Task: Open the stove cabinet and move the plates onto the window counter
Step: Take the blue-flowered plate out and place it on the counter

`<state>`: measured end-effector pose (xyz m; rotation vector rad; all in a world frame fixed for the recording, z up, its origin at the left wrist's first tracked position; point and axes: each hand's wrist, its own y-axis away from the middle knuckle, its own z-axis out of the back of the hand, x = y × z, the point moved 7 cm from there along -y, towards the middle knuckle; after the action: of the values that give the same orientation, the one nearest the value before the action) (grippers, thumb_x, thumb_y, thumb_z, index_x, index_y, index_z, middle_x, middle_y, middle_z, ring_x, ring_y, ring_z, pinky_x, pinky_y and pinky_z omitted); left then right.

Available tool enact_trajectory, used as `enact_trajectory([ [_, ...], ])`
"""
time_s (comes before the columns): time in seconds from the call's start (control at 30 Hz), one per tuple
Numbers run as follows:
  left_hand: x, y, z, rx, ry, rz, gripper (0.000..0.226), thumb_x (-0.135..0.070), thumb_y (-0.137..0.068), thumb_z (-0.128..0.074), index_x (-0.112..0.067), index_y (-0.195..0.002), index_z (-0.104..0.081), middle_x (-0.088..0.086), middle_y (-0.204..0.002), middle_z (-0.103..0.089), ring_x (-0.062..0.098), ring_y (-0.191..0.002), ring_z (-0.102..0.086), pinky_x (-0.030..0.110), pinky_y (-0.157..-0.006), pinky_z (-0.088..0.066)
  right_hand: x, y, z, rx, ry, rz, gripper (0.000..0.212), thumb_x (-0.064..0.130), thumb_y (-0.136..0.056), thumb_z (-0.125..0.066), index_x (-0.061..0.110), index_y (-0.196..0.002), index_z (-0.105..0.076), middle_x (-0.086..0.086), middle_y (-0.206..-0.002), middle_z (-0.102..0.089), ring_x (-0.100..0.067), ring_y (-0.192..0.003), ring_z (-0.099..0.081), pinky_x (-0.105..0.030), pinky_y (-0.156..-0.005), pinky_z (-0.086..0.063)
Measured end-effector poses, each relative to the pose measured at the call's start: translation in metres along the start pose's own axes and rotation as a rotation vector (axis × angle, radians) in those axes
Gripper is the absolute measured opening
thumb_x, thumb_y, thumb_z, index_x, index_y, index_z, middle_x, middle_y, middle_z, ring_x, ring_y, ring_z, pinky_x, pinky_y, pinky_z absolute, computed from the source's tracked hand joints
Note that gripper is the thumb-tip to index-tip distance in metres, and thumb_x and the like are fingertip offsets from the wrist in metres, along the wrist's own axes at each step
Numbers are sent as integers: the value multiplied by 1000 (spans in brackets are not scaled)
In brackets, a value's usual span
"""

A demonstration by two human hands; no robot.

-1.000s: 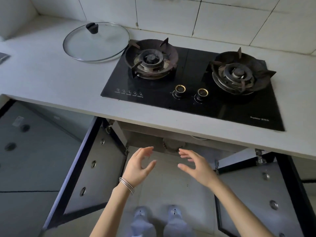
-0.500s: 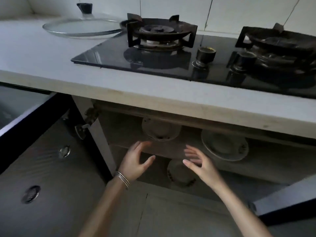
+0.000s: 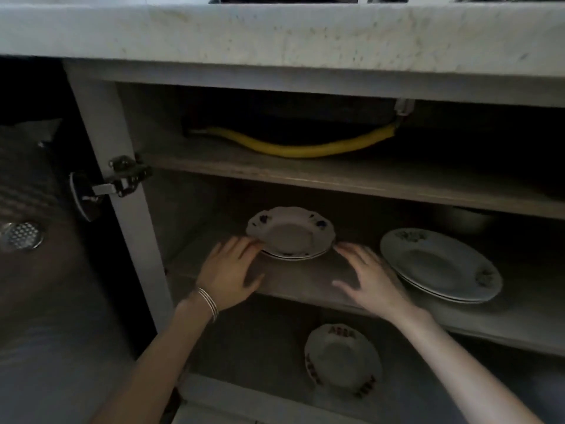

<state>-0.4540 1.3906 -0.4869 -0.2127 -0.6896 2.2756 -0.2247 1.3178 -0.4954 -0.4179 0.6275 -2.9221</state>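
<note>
Forearms reach up into the open cabinet, a thin bracelet [image 3: 209, 301] on the left wrist. Beneath them a small patterned plate [image 3: 342, 359] lies on the cabinet floor. On the middle shelf [image 3: 293, 280] the left hand [image 3: 227, 275] and right hand [image 3: 371, 281] are spread with straight fingers, gripping nothing. They flank a small stack of scalloped plates [image 3: 290, 232], fingertips at its rim on either side — whether they actually touch it I cannot tell. Just right of the right hand sits a stack of larger plates [image 3: 440, 264]. A metal hinge [image 3: 122, 179] clings to the left frame post. Farther back, a yellow hose [image 3: 293, 148] curves along the top shelf, under the pale countertop [image 3: 275, 32].
</note>
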Motion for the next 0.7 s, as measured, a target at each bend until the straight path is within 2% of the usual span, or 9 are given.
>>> enact_trajectory([
  [0.13,12,-4,-13,42,34,25,59,-51,-73,-45,-18,-121,-53,5,-117,-59,26,-99,-58,39,-76,-50,-7,-15,-11,75,-42,-68,67,42,-83,-62,25,-141,-33,3,-147,-34,-17,-134,-32,-37,-112,-29],
  [0.23,18,-9,-19,55,55,23,58,-50,-73,-47,-18,-120,-53,5,-118,-58,26,-99,-57,36,-74,-49,-4,-31,-17,98,-24,-34,67,44,-83,-62,26,-140,-35,4,-149,-32,-17,-135,-31,-39,-111,-30],
  [0.4,20,-23,-29,87,80,25,58,-51,-74,-44,-19,-121,-55,2,-124,-57,23,-109,-54,39,-80,-47,1,-50,-27,140,-45,-18,54,45,-84,-60,34,-134,-42,9,-149,-31,-12,-140,-20,-45,-114,-21],
  [0.47,21,-27,-36,102,92,36,56,-53,-75,-44,-19,-117,-58,2,-120,-60,24,-108,-57,39,-80,-47,1,-54,-32,158,-74,-9,45,44,-84,-60,35,-127,-51,9,-144,-39,-11,-138,-23,-46,-114,-22],
  [0.53,22,-30,-41,98,94,30,50,-53,-75,-44,-21,-109,-63,1,-112,-64,22,-101,-61,37,-78,-48,1,-60,-35,154,-104,-17,36,40,-85,-61,33,-120,-57,9,-137,-48,-10,-135,-29,-40,-113,-25],
  [0.63,20,-35,-41,55,128,48,41,-52,-77,-45,-22,-95,-65,-1,-99,-67,21,-90,-64,31,-72,-45,4,-65,-35,114,-98,-15,29,35,-86,-61,27,-113,-62,6,-127,-54,-11,-124,-41,-28,-103,-34],
  [0.7,16,-35,-38,9,133,56,38,-53,-77,-46,-22,-88,-65,-2,-92,-67,20,-84,-63,27,-69,-41,6,-62,-35,89,-88,2,26,33,-86,-61,24,-110,-63,3,-124,-55,-14,-121,-43,-29,-98,-38],
])
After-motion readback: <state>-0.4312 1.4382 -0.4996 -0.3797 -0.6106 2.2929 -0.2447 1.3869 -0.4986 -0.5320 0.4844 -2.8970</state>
